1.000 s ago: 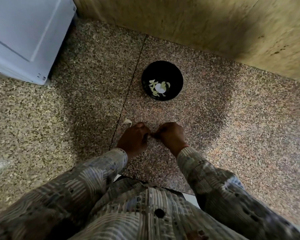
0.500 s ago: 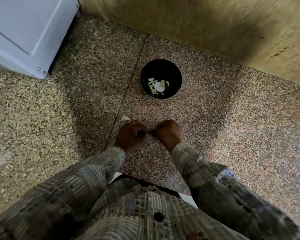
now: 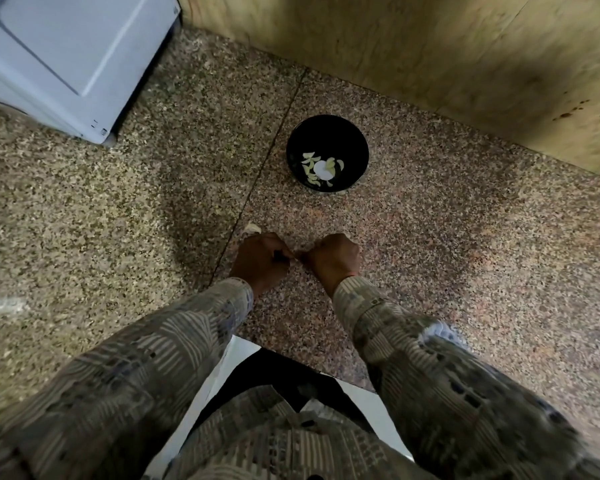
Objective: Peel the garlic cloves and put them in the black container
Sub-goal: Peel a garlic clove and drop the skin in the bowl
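Over the speckled stone counter (image 3: 465,254), the left hand (image 3: 261,260) and right hand (image 3: 334,259) meet, fingers curled, pinching a small garlic clove (image 3: 294,260) between them; the black container (image 3: 327,133) sits well beyond, peeled cloves (image 3: 311,168) lying in it

The curled fingers of the left hand (image 3: 262,259) and right hand (image 3: 333,259) hide nearly all of the small pale piece (image 3: 295,257) pinched between them; too little shows to name it. The white boxy appliance (image 3: 66,57), far left, runs off the edges.
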A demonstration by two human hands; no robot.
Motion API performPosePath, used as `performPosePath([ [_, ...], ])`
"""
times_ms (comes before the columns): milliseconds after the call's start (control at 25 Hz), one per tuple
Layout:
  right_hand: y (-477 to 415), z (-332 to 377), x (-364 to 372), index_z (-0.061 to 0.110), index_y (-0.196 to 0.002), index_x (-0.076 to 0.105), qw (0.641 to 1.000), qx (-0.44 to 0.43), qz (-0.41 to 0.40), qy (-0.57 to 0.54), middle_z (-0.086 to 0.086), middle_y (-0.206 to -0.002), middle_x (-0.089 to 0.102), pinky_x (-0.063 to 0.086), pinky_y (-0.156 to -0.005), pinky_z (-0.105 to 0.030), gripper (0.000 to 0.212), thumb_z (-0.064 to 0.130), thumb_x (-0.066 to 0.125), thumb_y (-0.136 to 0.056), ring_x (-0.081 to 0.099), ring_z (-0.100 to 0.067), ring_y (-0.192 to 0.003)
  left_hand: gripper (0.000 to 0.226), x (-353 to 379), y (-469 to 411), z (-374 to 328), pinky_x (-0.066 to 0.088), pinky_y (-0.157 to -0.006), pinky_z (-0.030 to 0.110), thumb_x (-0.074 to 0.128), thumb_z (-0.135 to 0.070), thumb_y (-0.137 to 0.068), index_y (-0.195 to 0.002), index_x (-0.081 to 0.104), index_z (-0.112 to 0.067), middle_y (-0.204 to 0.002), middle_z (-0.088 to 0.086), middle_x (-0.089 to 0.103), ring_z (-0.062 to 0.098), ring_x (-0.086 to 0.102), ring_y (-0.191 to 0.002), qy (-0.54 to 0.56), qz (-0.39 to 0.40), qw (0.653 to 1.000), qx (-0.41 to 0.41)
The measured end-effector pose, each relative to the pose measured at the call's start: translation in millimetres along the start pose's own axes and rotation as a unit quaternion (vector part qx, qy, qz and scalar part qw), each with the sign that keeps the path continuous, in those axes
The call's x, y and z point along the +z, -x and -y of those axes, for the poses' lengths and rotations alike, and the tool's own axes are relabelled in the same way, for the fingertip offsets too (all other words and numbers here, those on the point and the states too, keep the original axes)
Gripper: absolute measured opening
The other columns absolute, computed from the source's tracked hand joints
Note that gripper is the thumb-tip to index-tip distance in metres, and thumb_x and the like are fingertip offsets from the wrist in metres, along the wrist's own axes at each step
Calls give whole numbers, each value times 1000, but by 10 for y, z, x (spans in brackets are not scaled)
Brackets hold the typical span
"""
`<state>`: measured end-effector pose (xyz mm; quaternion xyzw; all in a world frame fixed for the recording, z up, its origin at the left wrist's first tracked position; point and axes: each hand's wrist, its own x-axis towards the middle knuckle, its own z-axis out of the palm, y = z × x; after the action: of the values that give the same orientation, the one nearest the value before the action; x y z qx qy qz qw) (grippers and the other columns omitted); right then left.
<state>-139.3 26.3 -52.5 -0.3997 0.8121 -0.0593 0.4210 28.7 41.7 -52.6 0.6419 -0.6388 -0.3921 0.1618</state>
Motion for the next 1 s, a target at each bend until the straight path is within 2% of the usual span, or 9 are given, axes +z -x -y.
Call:
performPosePath([
  [280,158,16,28,14,-88,76,999,-32,-18,7,-8,-92,76,57,-76,-33,55,64,78,-66,72,-31,-91,15,35,20,14,55,-79,31,78,-2,-77,-76,80,-17,-85,3,74,22,70,-81,-24,-20,999,20],
  [400,199,2,-60,17,-80,76,996,-85,39,15,-5,-85,76,51,-68,-30,40,56,79,-76,70,-26,-83,13,7,55,-35,55,-77,28,80,-8,-78,-77,80,-21,-81,-2,74,15,69,-79,-15,-10,1000,7],
  [560,487,-115,-349,18,-79,79,971,-106,107,-186,-4,-78,78,59,-66,-33,8,20,80,-87,72,-23,-73,7,-123,319,-254,46,-68,13,84,-21,-83,-83,80,-27,-74,-15,71,-7,64,-70,62,-22,998,22],
  [640,719,-122,-506,9,-89,77,933,-102,172,-300,-13,-84,77,61,-67,-34,8,4,72,-93,71,-24,-75,2,-183,520,-443,54,-68,23,81,-19,-85,-86,79,-21,-76,-5,75,5,69,-71,164,-42,985,0],
  [760,1077,-86,-796,5,-98,75,895,-148,203,-369,-14,-88,77,62,-76,-36,10,-1,68,-95,73,-22,-79,8,-311,783,-821,59,-64,33,71,-4,-90,-90,77,-9,-84,9,77,20,71,-74,354,-54,930,-79],
  [840,1262,-68,-939,4,-98,77,902,-242,143,-326,-13,-87,78,62,-74,-33,10,-1,72,-91,73,-19,-76,14,-454,905,-1080,59,-63,33,61,0,-95,-90,73,-4,-85,12,74,21,69,-73,493,-16,858,-145],
  [920,1382,-15,-1069,7,-95,80,888,-411,7,-207,-7,-86,79,58,-74,-23,10,1,77,-87,71,-11,-76,15,-599,992,-1295,61,-61,33,57,-1,-97,-91,70,-2,-82,12,69,19,66,-66,567,25,796,-210],
  [960,1427,21,-1126,9,-93,81,862,-483,-53,-145,-4,-85,78,54,-74,-18,10,2,78,-86,69,-9,-77,15,-661,1024,-1404,62,-60,33,57,-1,-97,-90,70,-2,-81,12,69,18,66,-64,564,25,795,-221],
  [1000,1478,56,-1172,10,-91,81,847,-512,-86,-116,-2,-84,78,52,-73,-18,10,3,78,-86,69,-10,-76,15,-699,1055,-1485,63,-62,33,59,-1,-97,-88,71,-3,-81,13,70,19,67,-64,527,0,828,-193],
])
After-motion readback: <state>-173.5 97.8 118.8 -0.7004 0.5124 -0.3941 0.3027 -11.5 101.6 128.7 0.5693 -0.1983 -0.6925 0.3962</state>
